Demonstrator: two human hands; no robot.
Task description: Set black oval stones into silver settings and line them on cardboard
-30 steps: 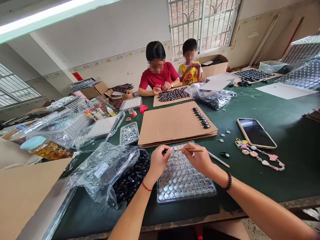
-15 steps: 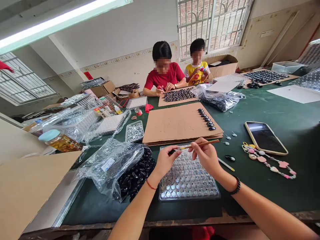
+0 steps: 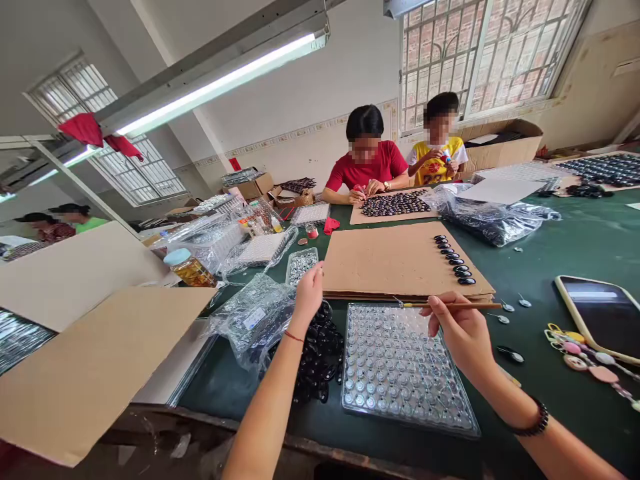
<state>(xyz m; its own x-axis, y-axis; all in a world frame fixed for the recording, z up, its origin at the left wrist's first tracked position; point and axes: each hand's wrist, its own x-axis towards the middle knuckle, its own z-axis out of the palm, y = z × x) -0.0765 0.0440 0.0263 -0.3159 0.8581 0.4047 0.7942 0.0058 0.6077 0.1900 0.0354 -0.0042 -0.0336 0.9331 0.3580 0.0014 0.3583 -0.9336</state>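
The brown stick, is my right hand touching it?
Touching: the head view shows your right hand gripping the brown stick, both ends jutting out.

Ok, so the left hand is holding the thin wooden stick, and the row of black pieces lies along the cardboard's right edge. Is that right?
Not quite: the right hand is holding the thin wooden stick, as the head view shows. The row of black pieces does lie along the right edge of the cardboard.
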